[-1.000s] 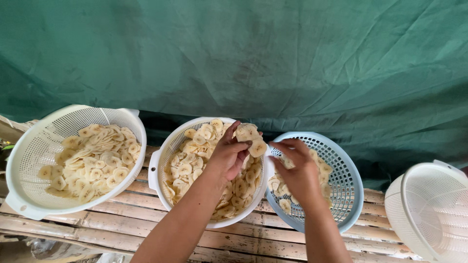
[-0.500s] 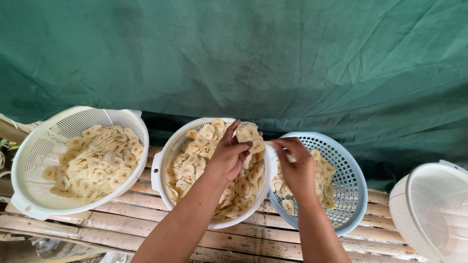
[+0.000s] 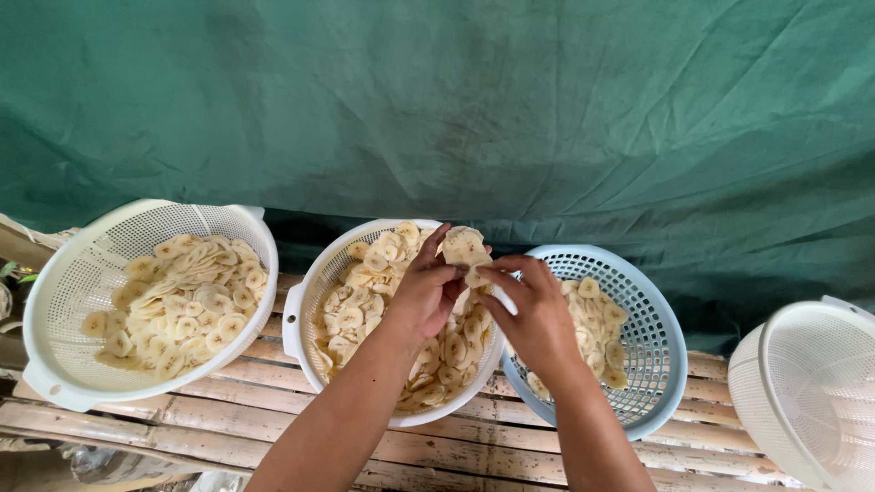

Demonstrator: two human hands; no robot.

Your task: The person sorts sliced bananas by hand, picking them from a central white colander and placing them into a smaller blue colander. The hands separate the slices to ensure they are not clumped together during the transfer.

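Your left hand (image 3: 427,293) is raised above the middle white perforated plastic colander (image 3: 305,301), its fingers closed around a small stack of pale yellow banana slices (image 3: 463,246) held at the fingertips. Your right hand (image 3: 536,314) meets it from the right side of that colander, thumb and forefinger pinched on the lower edge of the same stack, so both hands grip the slices together. The stack hovers over the far right part of the middle colander, just above its rim.

The middle colander is filled with loose banana slices (image 3: 360,310) lying flat and overlapping. Just right of it, touching or nearly touching its rim, sits a round light blue plastic basket (image 3: 661,351) with a thinner layer of slices (image 3: 597,319) along its near-left side; your right wrist crosses its left edge. Left of the middle colander, set apart by a narrow gap, a larger white plastic colander (image 3: 64,301) leans tilted and holds a heap of slices (image 3: 178,305). Far right of the middle colander, well apart, stands another white perforated basket (image 3: 802,392), partly cut off by the frame.

All of these rest on a tabletop of split bamboo slats (image 3: 273,428). Behind the middle colander hangs a green tarpaulin (image 3: 437,100).
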